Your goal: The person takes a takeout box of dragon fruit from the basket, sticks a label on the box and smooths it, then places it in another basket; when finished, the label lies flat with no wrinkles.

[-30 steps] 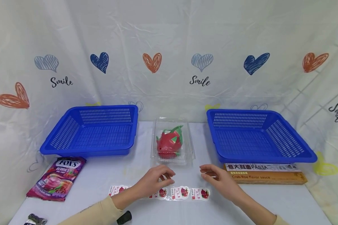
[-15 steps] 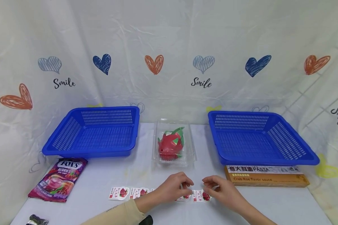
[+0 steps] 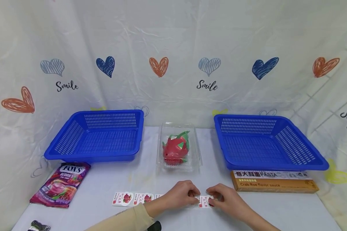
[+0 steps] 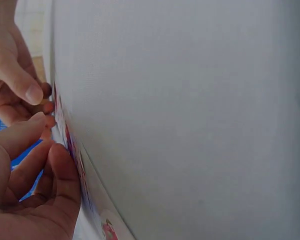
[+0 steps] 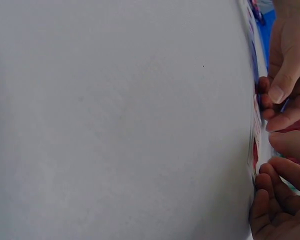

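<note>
A strip of white stickers [image 3: 122,199] printed with red dragon fruit lies flat across the front of the table. My left hand [image 3: 180,194] bends over its right part, fingertips down at the strip and thumb apart from the forefinger. At the strip's right end, my right hand [image 3: 226,199] has its fingertips at the end sticker [image 3: 204,202], covering part of it. In the right wrist view, a gap shows between the right thumb [image 5: 290,142] and forefinger. Behind the hands, a red and green dragon fruit [image 3: 174,147] sits in a clear plastic box [image 3: 195,144].
Blue baskets stand at back left [image 3: 95,158] and back right [image 3: 277,166]. A purple candy bag [image 3: 57,186] lies before the left one, an orange pasta box [image 3: 277,185] before the right. A black object [image 3: 154,226] shows below my left sleeve, a dark striped one [image 3: 39,225] lower left.
My left hand has moved right along the sticker strip and down to it. The right hand has lowered to the end sticker. The view has shifted slightly.
</note>
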Action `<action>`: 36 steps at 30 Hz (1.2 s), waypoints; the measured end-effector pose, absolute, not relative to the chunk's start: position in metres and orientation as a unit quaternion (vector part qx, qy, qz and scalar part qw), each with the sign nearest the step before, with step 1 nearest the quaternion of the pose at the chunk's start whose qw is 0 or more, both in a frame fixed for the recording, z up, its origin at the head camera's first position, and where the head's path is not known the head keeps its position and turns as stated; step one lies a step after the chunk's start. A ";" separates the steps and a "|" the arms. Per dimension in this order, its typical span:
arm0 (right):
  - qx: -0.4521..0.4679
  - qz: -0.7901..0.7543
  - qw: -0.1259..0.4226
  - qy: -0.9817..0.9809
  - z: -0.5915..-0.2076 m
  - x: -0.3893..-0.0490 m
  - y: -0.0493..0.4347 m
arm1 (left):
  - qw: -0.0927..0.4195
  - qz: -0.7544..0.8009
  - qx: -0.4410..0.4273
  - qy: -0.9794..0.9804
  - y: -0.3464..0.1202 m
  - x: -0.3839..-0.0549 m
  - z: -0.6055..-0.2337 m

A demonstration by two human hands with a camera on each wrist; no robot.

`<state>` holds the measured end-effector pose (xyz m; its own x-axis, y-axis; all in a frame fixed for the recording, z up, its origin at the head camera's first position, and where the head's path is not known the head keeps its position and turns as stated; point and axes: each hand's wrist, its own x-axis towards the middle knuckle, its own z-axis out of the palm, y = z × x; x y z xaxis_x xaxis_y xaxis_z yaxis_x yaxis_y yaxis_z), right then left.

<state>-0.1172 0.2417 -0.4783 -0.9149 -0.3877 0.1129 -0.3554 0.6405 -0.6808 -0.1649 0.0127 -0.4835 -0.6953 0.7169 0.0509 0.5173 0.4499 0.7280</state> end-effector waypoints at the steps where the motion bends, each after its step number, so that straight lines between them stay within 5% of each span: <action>1: -0.209 -0.368 0.019 0.906 -0.479 -0.117 0.242 | 0.134 0.376 0.363 0.842 0.013 -0.165 -0.483; 36: -0.227 -0.340 0.029 0.912 -0.477 -0.121 0.237 | 0.154 0.350 0.335 0.861 0.021 -0.164 -0.484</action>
